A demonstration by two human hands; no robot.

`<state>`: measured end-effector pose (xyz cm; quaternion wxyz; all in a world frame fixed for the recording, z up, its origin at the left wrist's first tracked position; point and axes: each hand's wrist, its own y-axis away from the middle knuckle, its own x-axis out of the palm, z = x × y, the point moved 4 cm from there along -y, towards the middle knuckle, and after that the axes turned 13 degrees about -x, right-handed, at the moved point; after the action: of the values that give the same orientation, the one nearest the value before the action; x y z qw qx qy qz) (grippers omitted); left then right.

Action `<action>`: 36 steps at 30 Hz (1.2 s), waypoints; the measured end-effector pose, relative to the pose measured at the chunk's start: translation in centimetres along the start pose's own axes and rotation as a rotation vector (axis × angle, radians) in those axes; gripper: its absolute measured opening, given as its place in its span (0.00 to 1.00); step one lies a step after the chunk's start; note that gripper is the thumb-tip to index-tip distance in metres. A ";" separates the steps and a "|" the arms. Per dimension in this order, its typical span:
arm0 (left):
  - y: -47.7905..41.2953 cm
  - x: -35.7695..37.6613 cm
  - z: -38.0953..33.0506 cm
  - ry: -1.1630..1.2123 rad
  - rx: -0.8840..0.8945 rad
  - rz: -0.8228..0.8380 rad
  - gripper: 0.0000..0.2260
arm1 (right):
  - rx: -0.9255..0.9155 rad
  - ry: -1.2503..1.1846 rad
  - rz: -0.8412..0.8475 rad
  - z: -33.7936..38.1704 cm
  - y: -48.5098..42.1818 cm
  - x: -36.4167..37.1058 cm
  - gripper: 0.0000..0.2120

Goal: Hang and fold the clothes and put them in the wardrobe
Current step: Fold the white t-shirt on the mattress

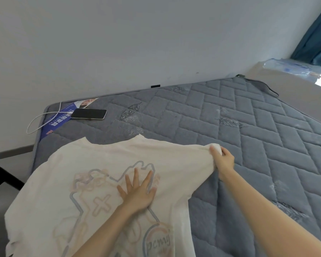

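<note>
A white T-shirt [85,182] with a pale outline print lies spread flat on the grey quilted mattress [248,136], collar pointing to the far side. My left hand [137,193] presses flat on the print in the middle of the shirt, fingers straight and spread. My right hand [223,160] grips the bunched end of the shirt's right sleeve, pulled out to the right over the mattress. The shirt's lower part runs out of view at the bottom edge.
A dark phone [89,114] lies at the mattress's far left corner on a blue printed leaflet [54,123], with a white cable [43,117] looping off the edge. A white wall runs behind. A clear plastic package [289,68] and a teal curtain [317,38] are far right.
</note>
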<state>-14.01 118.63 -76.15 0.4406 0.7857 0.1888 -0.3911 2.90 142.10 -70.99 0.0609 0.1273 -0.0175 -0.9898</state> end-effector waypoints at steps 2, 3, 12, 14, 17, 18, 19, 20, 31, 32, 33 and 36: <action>0.2 0.9 -0.4 -0.025 0.005 0.038 0.26 | 0.195 -0.161 0.082 -2.2 0.2 -0.2 0.11; 0.3 1.3 -0.5 -0.026 0.002 0.056 0.26 | 0.277 -0.228 0.101 -3.3 0.7 -0.4 0.09; 1.2 2.6 -0.6 0.011 0.041 -0.015 0.28 | 0.135 0.027 0.511 -6.0 2.8 -0.2 0.05; 1.5 2.7 -0.7 0.028 0.057 -0.020 0.27 | 0.145 -0.036 0.538 -5.7 3.2 0.1 0.03; 1.9 2.1 -1.1 0.056 0.076 -0.023 0.27 | 0.177 -0.306 0.425 -4.3 3.5 -0.1 0.04; 2.1 1.8 -1.3 0.065 0.082 -0.029 0.27 | 0.155 -0.352 0.370 -3.7 3.6 -0.5 0.04; 2.2 1.4 -1.5 0.073 0.089 -0.037 0.26 | 0.103 -0.342 0.324 -3.0 3.6 -1.0 0.05; 2.4 1.1 -1.8 0.081 0.097 -0.046 0.26 | 0.032 -0.294 0.291 -2.2 3.6 -1.4 0.05; 4.2 -0.1 -3.6 0.121 0.140 -0.070 0.24 | -0.450 0.043 0.083 2.6 4.3 -4.5 0.10; 4.3 -0.1 -3.7 0.119 0.142 -0.070 0.24 | -0.466 0.061 0.071 2.8 4.5 -4.7 0.10; 4.4 -0.2 -3.8 0.118 0.144 -0.071 0.24 | -0.473 0.089 0.061 2.8 4.6 -4.8 0.11; 4.7 -0.2 -4.0 0.107 0.153 -0.063 0.24 | -0.355 0.328 0.071 1.2 4.3 -5.1 0.10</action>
<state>-9.32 119.51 -72.26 0.3558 0.8307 0.2062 -0.3753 8.03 138.46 -68.35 0.1190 0.2731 0.1622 -0.9407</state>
